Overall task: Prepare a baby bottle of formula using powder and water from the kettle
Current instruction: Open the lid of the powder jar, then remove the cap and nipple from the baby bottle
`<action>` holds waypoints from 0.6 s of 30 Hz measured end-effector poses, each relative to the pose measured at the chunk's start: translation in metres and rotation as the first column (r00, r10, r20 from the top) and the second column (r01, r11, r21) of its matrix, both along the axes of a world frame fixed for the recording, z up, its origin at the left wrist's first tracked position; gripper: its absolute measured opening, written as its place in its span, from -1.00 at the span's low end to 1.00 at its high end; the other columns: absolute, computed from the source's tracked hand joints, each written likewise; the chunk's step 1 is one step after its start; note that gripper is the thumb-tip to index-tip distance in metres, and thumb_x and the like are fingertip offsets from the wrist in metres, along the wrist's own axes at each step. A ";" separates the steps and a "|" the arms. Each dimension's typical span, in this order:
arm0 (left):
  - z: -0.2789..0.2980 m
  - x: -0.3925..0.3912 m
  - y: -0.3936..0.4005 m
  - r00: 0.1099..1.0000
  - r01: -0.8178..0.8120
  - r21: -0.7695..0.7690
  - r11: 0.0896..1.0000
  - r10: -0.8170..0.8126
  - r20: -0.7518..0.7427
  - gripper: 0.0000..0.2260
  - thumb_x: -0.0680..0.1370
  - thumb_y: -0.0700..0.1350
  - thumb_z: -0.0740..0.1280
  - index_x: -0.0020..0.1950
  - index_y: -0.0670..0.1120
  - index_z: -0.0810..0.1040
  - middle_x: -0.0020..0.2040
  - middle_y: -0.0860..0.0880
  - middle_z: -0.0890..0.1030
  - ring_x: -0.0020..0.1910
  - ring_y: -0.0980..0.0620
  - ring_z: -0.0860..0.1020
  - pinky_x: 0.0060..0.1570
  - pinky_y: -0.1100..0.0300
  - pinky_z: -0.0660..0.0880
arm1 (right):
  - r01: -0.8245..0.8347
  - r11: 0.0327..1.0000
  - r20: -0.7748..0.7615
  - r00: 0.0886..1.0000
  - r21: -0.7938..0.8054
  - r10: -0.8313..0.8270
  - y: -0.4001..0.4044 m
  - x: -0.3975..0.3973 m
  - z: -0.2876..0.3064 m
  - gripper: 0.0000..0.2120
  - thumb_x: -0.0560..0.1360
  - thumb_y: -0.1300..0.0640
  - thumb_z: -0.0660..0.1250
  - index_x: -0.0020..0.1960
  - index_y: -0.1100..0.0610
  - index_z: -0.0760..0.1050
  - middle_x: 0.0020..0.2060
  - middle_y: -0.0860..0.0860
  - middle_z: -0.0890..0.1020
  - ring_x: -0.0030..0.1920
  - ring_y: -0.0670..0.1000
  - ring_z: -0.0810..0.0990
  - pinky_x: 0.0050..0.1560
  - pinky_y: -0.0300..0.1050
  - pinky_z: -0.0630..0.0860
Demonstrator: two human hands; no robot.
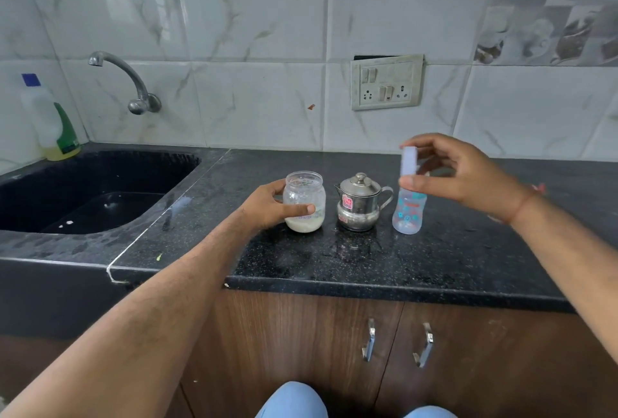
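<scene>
The black speckled stone counter [334, 260] carries three things in a row. The left hand [267, 208] is wrapped around the clear plastic jar [304, 201], which holds white powder at its bottom. Just right of this grip stands the small steel kettle with lid [359, 203]. The right hand [468, 173] pinches the pale cap [409, 160] of the clear baby bottle with blue print [408, 213], which stands upright below the fingers.

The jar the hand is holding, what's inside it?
The clear jar has pale powder lying at the bottom, and the rest looks empty. The left hand wraps around its side and covers part of the powder, so its full amount can't be seen.
</scene>
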State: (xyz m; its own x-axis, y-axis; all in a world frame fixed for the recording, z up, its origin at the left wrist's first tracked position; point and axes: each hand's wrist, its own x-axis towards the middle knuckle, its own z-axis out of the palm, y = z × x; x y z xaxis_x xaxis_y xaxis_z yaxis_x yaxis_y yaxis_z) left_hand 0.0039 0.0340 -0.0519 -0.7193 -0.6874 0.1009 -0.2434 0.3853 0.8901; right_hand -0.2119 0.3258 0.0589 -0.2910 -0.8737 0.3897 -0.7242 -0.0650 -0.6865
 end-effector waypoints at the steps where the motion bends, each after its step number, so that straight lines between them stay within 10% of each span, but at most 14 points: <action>1: 0.001 0.001 0.000 1.000 0.005 -0.004 1.000 -0.005 0.004 -0.41 0.41 0.07 0.72 0.41 0.07 0.67 0.20 0.11 0.75 0.21 0.12 0.67 0.44 0.01 0.53 | 0.038 0.999 0.033 0.999 -0.020 -0.038 0.014 -0.008 -0.011 -0.36 0.30 -0.23 0.64 0.30 -0.06 0.56 0.16 -0.02 0.66 0.10 -0.02 0.66 0.21 -0.01 0.62; 13: 0.001 -0.001 -0.012 0.999 0.000 -0.060 0.998 0.003 0.050 -0.36 0.38 0.13 0.72 0.43 0.11 0.65 0.27 0.09 0.72 0.25 0.11 0.65 0.48 -0.01 0.49 | 0.569 0.800 -0.090 0.822 0.191 -0.563 0.062 -0.098 -0.126 -0.50 0.28 -0.25 0.65 0.03 -0.09 0.48 0.07 -0.08 0.69 0.10 0.01 0.67 0.11 0.03 0.60; 18: 0.003 -0.002 -0.016 0.999 -0.004 -0.075 0.997 0.008 0.050 -0.36 0.43 0.09 0.69 0.48 0.08 0.61 0.31 0.06 0.69 0.33 0.01 0.62 0.46 0.03 0.45 | 0.581 0.769 -0.177 0.814 0.267 -0.554 0.050 -0.111 -0.123 -0.39 0.35 -0.29 0.60 0.26 -0.06 0.47 0.27 -0.03 0.66 0.24 0.07 0.64 0.23 0.03 0.55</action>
